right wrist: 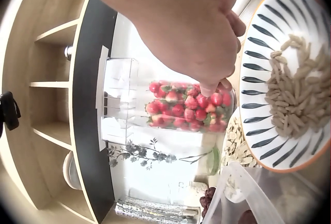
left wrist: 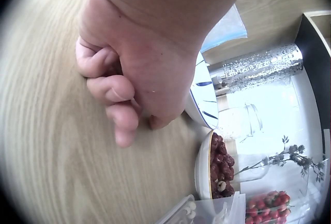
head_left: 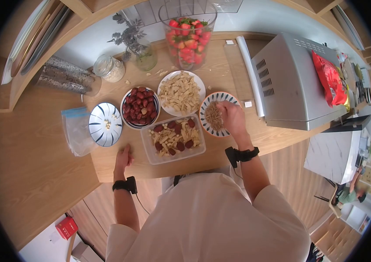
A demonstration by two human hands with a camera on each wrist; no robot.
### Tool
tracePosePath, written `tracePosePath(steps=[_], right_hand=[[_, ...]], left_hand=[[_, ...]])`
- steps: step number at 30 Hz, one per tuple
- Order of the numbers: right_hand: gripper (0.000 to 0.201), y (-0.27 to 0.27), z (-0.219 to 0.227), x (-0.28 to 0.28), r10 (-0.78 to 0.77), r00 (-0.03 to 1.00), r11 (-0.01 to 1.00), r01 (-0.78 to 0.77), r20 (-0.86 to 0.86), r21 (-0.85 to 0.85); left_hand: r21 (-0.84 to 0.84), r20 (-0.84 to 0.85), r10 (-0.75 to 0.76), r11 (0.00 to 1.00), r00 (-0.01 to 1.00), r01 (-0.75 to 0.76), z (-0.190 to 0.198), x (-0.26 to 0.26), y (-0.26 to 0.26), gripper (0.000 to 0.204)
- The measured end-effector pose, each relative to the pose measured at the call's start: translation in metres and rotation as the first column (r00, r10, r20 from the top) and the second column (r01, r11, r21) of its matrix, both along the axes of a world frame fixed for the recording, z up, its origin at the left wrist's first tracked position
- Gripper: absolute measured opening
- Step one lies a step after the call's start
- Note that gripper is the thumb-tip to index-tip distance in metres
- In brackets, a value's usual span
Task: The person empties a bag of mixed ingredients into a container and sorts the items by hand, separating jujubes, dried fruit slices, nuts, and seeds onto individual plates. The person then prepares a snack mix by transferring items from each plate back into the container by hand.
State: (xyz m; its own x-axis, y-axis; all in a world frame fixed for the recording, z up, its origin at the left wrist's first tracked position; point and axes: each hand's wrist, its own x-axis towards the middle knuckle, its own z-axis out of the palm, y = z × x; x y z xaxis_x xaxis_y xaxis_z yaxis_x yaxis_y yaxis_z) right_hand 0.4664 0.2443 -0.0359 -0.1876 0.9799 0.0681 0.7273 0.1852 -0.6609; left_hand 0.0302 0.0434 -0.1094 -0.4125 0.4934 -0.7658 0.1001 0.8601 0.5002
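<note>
An orange-rimmed plate (head_left: 204, 123) (right wrist: 257, 149) holds pale brown elongated pieces (head_left: 214, 116) (right wrist: 295, 100). Over its right part is the right hand (head_left: 233, 118) (right wrist: 191, 32), fingers bent; whether anything is between them is hidden. A clear plastic box (head_left: 150, 153) (right wrist: 261, 200) with pale pieces and red dates stands left of this plate, nearer the body. Behind the box are a bowl of dates (head_left: 140, 106) (left wrist: 221, 162) and a white plate of pale chips (head_left: 180, 92) (right wrist: 237, 144). The left hand (head_left: 124, 160) (left wrist: 139, 74) rests on the table, fingers loosely curled, holding nothing visible.
A blue-striped dish (head_left: 105, 124) (left wrist: 206, 92) with small pale pieces and plastic bags (head_left: 75, 131) lie at the left. Along the back stand a jar (head_left: 109, 68), a vase (head_left: 146, 59) and a strawberry container (head_left: 188, 41). A silver appliance (head_left: 288, 83) is at the right.
</note>
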Motion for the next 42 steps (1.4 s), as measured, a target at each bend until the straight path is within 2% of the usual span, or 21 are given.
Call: tracePosePath(steps=[3,5,6,8,12,14,18,20,24,27,29,32,42], right_hand=[[0.016,0.000,0.004,-0.002,-0.009,1.000,0.998,0.010,-0.010,0.064],[0.018,-0.001,0.011,-0.003,0.027,0.988,0.999,-0.024,-0.155,0.021],[0.018,-0.001,0.015,-0.004,0.027,0.988,0.999,-0.024,-0.155,0.021],[0.016,-0.004,0.024,-0.009,0.064,0.944,0.998,-0.055,-0.325,0.039],[0.013,-0.010,0.032,-0.018,0.064,0.913,0.998,-0.051,-0.403,0.043],[0.012,-0.012,0.037,-0.022,0.112,0.882,0.994,-0.101,-0.458,0.049],[0.012,-0.020,0.046,-0.032,0.177,0.889,0.983,-0.184,-0.422,0.024],[0.011,-0.025,0.047,-0.040,0.273,0.846,0.959,-0.274,-0.459,0.065],[0.011,-0.035,0.044,-0.053,0.372,0.824,0.924,-0.374,-0.428,0.082],[0.011,-0.042,0.036,-0.060,0.456,0.825,0.887,-0.451,-0.333,0.098],[0.013,-0.047,0.034,-0.062,0.517,0.842,0.856,-0.513,-0.154,0.064],[0.013,-0.051,0.029,-0.064,0.536,0.840,0.843,-0.537,-0.084,0.010],[0.014,-0.051,0.026,-0.065,0.521,0.849,0.853,-0.522,-0.089,0.012]], left_hand=[[-0.002,0.014,-0.001,1.000,1.000,0.001,-0.001,-0.001,0.000,0.073],[-0.003,0.012,0.003,1.000,1.000,-0.003,-0.001,-0.001,0.000,0.073],[-0.004,0.011,0.002,1.000,1.000,-0.002,-0.001,-0.001,0.000,0.073],[0.004,0.020,0.005,1.000,1.000,-0.005,0.000,0.000,0.000,0.073],[0.011,0.009,0.008,1.000,1.000,-0.008,0.001,0.001,-0.001,0.073],[0.010,0.001,0.008,1.000,1.000,-0.008,0.001,0.001,0.000,0.073],[0.019,0.010,0.006,1.000,1.000,-0.006,0.000,0.001,-0.001,0.073],[0.020,0.011,-0.005,1.000,1.000,0.005,0.000,0.001,0.000,0.072],[0.021,0.000,-0.007,1.000,1.000,0.007,0.003,0.002,0.001,0.072],[0.019,-0.007,-0.008,1.000,1.000,0.009,0.004,0.003,0.001,0.072],[0.024,-0.009,-0.008,1.000,1.000,0.009,0.004,0.003,0.001,0.072],[0.032,-0.002,-0.013,0.999,1.000,0.013,0.003,0.002,0.000,0.072],[0.035,0.011,-0.011,0.999,1.000,0.010,0.001,0.001,0.000,0.073]])
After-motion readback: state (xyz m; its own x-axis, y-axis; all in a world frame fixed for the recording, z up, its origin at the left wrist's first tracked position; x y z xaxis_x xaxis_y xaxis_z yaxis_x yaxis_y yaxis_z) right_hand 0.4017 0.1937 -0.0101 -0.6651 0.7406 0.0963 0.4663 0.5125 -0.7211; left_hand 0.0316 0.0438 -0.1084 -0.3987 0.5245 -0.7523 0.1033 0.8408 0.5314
